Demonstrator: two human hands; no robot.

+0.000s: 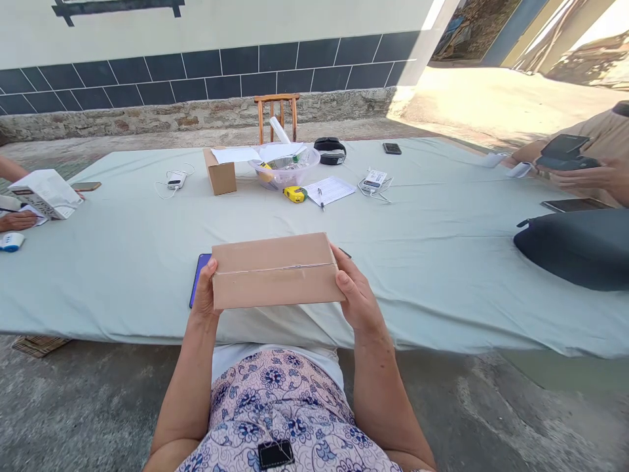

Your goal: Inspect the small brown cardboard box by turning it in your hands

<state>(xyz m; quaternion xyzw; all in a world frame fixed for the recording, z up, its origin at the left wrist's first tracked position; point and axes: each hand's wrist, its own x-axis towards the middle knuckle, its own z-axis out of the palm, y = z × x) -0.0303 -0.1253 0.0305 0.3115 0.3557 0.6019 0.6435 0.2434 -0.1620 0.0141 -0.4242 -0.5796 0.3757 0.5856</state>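
Note:
A brown cardboard box [275,285] is held up between my two hands over the near edge of the table, its long seam facing me. My left hand [205,292] grips the box's left end, with the thumb on the front corner. At the right end my right hand [361,295] is closed round the side, thumb in front and fingers behind. Part of a phone [197,278] with a blue screen shows on the cloth behind my left hand. Beyond the box's right end, a small dark thing is mostly hidden.
On the cloth-covered table [442,262] are a plastic basket [287,176], a small cardboard box [223,177], a yellow tape measure [295,194], paper [329,190] and a dark bag [574,249]. One person's hand [17,221] writes at left beside a white box [49,193]; another person holds a dark device [565,154] at right.

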